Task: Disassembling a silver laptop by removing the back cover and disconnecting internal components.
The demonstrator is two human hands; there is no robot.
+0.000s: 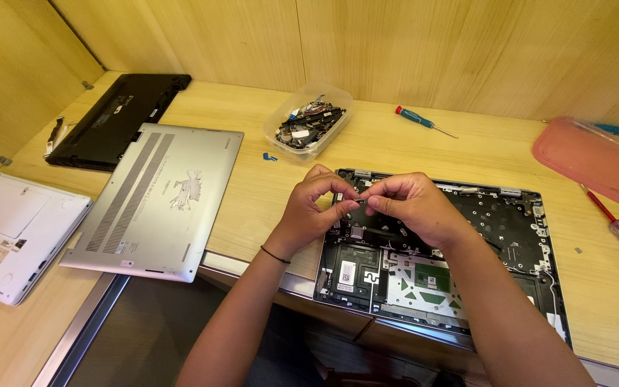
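**Both hands pinching a small part over the open laptop**

Left hand [314,203] and right hand [411,204] meet at frame centre, each grip clenched on a small dark part [359,200] held between the fingertips, just above the opened laptop chassis [524,236]. The part is tiny and mostly hidden by fingers (can't tell its exact kind). To do this well, my read: keep the pinch light, stay low over the chassis so a slip lands inside it. The chassis sits centre-right on the worktop [252,179], boards and green pads exposed. Silver bottom cover [155,201] lies left; clear parts tub [309,122] above; blue-handled screwdriver [424,122] upper right
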